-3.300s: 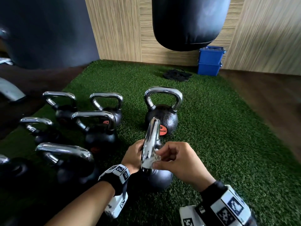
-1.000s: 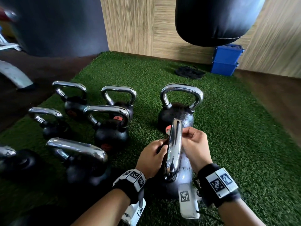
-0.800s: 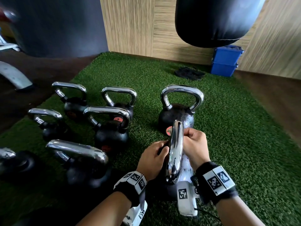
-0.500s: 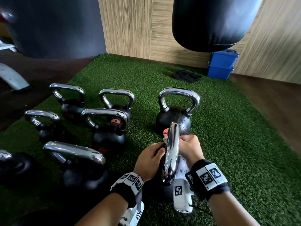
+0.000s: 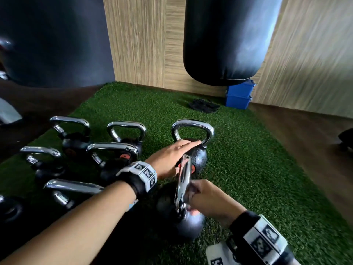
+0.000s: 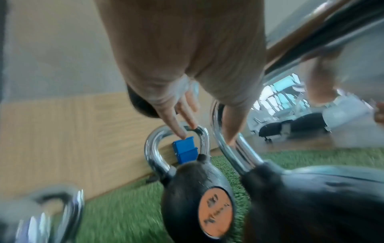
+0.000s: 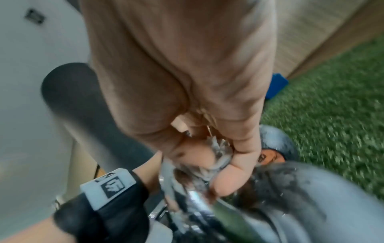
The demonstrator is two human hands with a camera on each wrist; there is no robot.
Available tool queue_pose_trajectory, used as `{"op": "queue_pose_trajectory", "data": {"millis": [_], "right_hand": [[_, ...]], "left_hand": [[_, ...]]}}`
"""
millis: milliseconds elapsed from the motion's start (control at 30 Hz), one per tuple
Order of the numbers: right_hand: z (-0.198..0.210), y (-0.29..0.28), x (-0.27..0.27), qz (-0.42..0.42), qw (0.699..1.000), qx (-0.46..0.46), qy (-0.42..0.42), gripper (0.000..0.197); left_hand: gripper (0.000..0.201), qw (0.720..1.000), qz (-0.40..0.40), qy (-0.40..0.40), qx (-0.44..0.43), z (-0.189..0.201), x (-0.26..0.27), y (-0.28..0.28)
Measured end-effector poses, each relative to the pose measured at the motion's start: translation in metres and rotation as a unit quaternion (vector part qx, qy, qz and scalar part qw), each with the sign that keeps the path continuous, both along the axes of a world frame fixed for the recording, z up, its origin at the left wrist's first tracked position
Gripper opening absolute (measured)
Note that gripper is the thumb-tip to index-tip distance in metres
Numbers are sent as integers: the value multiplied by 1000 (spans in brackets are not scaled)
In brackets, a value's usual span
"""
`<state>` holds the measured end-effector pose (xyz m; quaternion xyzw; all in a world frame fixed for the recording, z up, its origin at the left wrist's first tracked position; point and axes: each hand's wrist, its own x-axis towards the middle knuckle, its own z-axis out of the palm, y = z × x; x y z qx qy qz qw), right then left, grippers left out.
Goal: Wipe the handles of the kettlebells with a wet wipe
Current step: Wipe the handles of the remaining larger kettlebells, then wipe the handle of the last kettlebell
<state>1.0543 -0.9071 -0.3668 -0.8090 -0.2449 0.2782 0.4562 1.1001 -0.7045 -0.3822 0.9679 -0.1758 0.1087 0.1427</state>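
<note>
The near black kettlebell (image 5: 183, 222) stands on the turf with its chrome handle (image 5: 184, 180) edge-on to me. My right hand (image 5: 206, 196) grips the right side of that handle, its fingers curled round a crumpled wet wipe (image 7: 219, 148) that is pressed to the metal. My left hand (image 5: 172, 153) stretches forward over it with straight fingers. Its fingertips (image 6: 180, 133) are at the chrome handle (image 5: 193, 123) of the far kettlebell (image 5: 198, 157). The blur hides whether they touch. That kettlebell carries an orange label (image 6: 216, 212).
Several more chrome-handled kettlebells (image 5: 114, 155) stand in rows at my left on the green turf (image 5: 248, 169). A black punching bag (image 5: 223, 39) hangs over the far edge. Two stacked blue boxes (image 5: 238, 96) and a black heap (image 5: 203, 106) lie by the wooden wall.
My left hand has let go of the near kettlebell and reached forward, fingers straight, to the far kettlebell's handle. My right hand has slid down the near handle toward me.
</note>
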Motion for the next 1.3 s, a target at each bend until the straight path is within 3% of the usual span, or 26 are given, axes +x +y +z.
{"op": "queue_pose_trajectory", "data": {"millis": [67, 133, 200, 300, 467, 567, 633, 767, 867, 1033, 1300], "right_hand": [[11, 2, -4, 34, 999, -16, 40, 5], [13, 7, -3, 26, 997, -77, 5, 37], [10, 16, -1, -13, 979, -172, -111, 59], [3, 25, -4, -66, 957, -194, -206, 58], [1, 16, -4, -67, 963, -171, -196, 49], [7, 6, 4, -44, 961, -177, -206, 46], [11, -4, 11, -37, 955, -189, -225, 40], [12, -24, 24, -43, 942, -186, -276, 26], [8, -32, 32, -64, 932, -166, -317, 24], [-3, -35, 37, -69, 921, -130, -360, 34], [-5, -35, 38, -60, 928, -110, -352, 36]], "left_hand": [[75, 995, -49, -14, 89, 22, 10, -6], [49, 979, -75, 2, 187, 34, 18, -12], [26, 965, -59, 52, 250, 39, 20, -19], [20, 978, -36, 80, 191, 36, 20, -17], [6, 991, 14, 51, 122, 22, 15, -12], [11, 993, 64, 63, 72, 18, 7, -6], [17, 992, 113, 24, 56, 13, -2, -1], [28, 976, 189, -26, 103, 9, -23, 3], [18, 967, 201, -23, 153, 6, -40, 3], [25, 955, 235, -2, 183, 0, -50, -2], [35, 963, 225, 66, 134, 16, -53, -1]]}}
